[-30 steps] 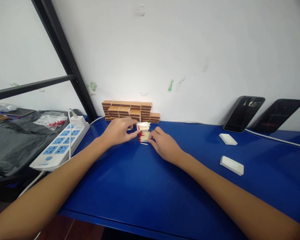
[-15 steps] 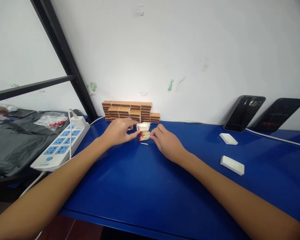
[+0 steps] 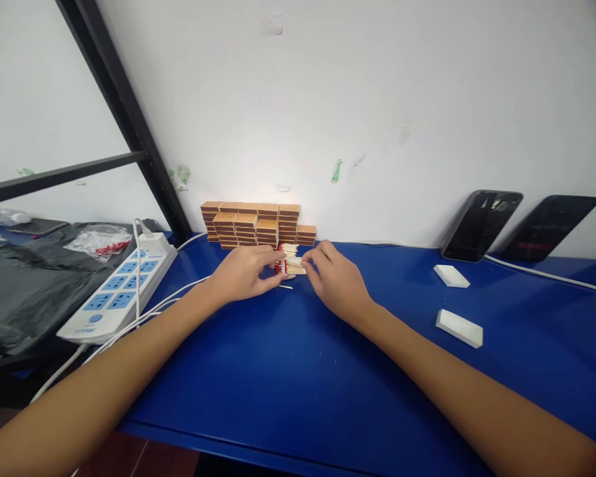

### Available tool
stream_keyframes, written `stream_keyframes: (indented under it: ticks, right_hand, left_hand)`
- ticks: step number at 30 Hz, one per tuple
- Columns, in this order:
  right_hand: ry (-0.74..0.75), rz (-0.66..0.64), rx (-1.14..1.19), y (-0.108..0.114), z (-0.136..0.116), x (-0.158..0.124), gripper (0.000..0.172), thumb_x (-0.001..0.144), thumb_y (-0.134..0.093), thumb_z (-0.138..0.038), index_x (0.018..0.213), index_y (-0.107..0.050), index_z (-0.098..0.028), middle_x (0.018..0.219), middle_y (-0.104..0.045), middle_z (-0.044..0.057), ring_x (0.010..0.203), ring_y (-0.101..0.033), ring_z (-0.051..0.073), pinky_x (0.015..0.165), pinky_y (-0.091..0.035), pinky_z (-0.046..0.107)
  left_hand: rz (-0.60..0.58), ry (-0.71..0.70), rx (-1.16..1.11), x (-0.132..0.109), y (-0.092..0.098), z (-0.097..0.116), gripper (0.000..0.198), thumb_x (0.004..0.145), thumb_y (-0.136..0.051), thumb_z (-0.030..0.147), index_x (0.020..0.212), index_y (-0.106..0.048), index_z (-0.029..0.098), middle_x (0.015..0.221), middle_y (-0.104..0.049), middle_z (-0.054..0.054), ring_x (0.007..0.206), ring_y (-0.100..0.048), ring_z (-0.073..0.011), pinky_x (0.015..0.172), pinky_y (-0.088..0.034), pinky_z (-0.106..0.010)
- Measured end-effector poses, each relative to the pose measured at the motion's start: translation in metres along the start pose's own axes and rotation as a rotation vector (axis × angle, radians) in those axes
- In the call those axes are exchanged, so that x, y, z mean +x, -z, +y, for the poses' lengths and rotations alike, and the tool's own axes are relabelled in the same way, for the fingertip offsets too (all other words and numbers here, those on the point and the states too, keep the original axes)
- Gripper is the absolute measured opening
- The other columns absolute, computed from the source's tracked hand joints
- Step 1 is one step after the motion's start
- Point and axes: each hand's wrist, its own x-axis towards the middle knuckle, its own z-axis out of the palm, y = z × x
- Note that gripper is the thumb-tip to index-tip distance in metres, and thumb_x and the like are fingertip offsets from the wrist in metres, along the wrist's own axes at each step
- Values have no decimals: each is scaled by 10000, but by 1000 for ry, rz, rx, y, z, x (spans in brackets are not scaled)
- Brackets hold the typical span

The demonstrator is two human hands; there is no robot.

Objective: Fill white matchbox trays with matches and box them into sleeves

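My left hand [image 3: 246, 271] grips the left end of a small white matchbox tray [image 3: 283, 266] between thumb and fingers. Red-headed matches [image 3: 295, 266] lie in the tray, heads toward the left. At its right end my right hand [image 3: 338, 278] is closed in a pinch on the tail ends of matches; how many is too small to tell. Behind the tray shows part of a pile of matches [image 3: 289, 249], partly covered by the tray and my fingers. One loose match [image 3: 285, 287] lies on the blue table [image 3: 298, 371] in front.
Stacked brown matchboxes [image 3: 258, 211] stand against the wall. To the right are two white trays [image 3: 459, 328] [image 3: 451, 275] and two phones [image 3: 481, 225] [image 3: 551, 228] leaning on the wall. A power strip [image 3: 116, 291] with white cables lies left, beside a black plastic sheet [image 3: 24, 285].
The tray has come slightly toward me and right, off the back of the pile, and matches now show in it. My right hand has moved up to the tray's right end.
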Motion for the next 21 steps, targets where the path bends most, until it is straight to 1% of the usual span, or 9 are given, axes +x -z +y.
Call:
stream_keyframes:
  ticks: [2, 3, 5, 7, 9, 11, 15, 18, 21]
  right_hand:
    - [-3, 16, 61, 1, -2, -1, 153, 1049, -507, -227, 1020, -650, -181, 1023, -632, 78, 838, -635, 192, 687, -463, 302]
    - [-2, 3, 100, 2, -3, -2, 142, 1041, -520, -225, 1014, -652, -181, 1024, -632, 75, 843, -640, 190, 699, -471, 301]
    - [11, -69, 195, 2, -6, -4, 107, 1023, -559, -231, 1015, -657, -188, 1034, -633, 65, 850, -648, 182, 721, -486, 299]
    - [21, -168, 279, 2, -9, -5, 85, 1002, -608, -250, 1042, -662, -198, 1056, -630, 55, 851, -648, 174, 741, -501, 299]
    - [26, -247, 318, 1, -11, -7, 126, 992, -635, -269, 1095, -670, -205, 1086, -625, 57, 866, -646, 175, 763, -514, 306]
    - [30, -289, 306, 0, -13, -8, 170, 1000, -626, -281, 1143, -680, -207, 1112, -620, 65, 863, -641, 176, 771, -520, 318]
    - [37, -301, 265, -3, -13, -7, 189, 1014, -597, -272, 1162, -695, -206, 1125, -619, 69, 803, -621, 159, 753, -515, 319]
    - [26, -275, 258, -4, -12, -7, 180, 1032, -561, -255, 1149, -689, -207, 1109, -617, 65, 823, -625, 161, 756, -508, 309]
    - [6, -271, 232, -5, -12, -6, 179, 1050, -518, -233, 1091, -689, -199, 1076, -610, 62, 843, -623, 165, 757, -493, 303]
  left_hand:
    - [7, 24, 11, 0, 1, -5, 336, 959, -660, 403, 1200, -718, 176, 905, -742, -35, 724, -674, -167, 639, -480, -285]
    - [14, 38, 21, 1, 2, -8, 328, 953, -668, 403, 1188, -721, 181, 900, -741, -29, 718, -672, -166, 631, -474, -286]
    - [29, 65, 44, 1, 4, -13, 301, 947, -674, 396, 1159, -727, 190, 883, -739, -21, 702, -665, -162, 625, -469, -286]
    - [42, 86, 61, 2, 5, -16, 286, 942, -675, 384, 1149, -728, 193, 867, -737, -18, 690, -661, -160, 627, -473, -286]
    - [43, 95, 68, 2, 6, -17, 282, 941, -669, 374, 1148, -727, 192, 869, -741, -21, 686, -660, -160, 628, -476, -286]
    - [33, 93, 69, 2, 6, -16, 281, 943, -662, 375, 1144, -727, 189, 890, -747, -27, 693, -663, -163, 622, -471, -285]
    - [17, 96, 68, 1, 6, -15, 286, 941, -668, 387, 1146, -724, 196, 912, -752, -31, 709, -667, -166, 616, -459, -281]
    - [17, 94, 70, 1, 5, -15, 275, 941, -668, 384, 1134, -724, 196, 892, -745, -30, 706, -663, -166, 618, -458, -277]
    - [14, 89, 73, 2, 5, -16, 271, 943, -661, 376, 1133, -724, 194, 884, -740, -31, 709, -661, -168, 629, -464, -278]
